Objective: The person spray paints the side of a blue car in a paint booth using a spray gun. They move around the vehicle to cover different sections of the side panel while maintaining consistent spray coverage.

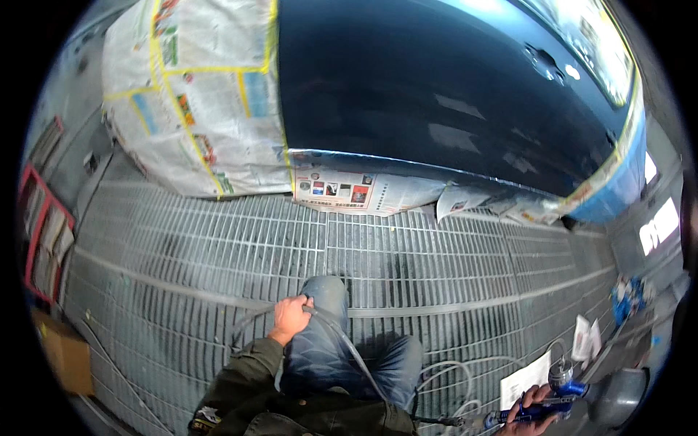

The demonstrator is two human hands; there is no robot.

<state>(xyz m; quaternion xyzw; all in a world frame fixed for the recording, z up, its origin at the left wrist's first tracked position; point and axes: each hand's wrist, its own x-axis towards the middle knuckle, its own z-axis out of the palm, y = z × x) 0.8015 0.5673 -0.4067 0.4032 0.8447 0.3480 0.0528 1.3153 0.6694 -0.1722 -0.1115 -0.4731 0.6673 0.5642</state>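
My left hand (pixel 292 318) rests over my knee with its fingers closed round a grey air hose (pixel 354 352). My right hand (pixel 535 404), at the lower right, is wrapped round the handle of a blue spray gun (pixel 558 405). A grey cup (pixel 616 397) sits on the gun's right side, and the hose fitting joins its left end. Ahead of me stands the side of a car, its glossy dark blue door panel (pixel 407 87) framed by yellow tape and printed masking paper (pixel 225 138). Both hands are well apart from the car.
Metal grating (pixel 320 240) covers the floor. Loops of hose (pixel 465 370) lie on it near my right leg. A red rack (pixel 49 225) and a cardboard box (pixel 65 356) stand at the left. Blue sheeting (pixel 618 185) covers the car's right end; white sheets (pixel 525 379) lie beside the gun.
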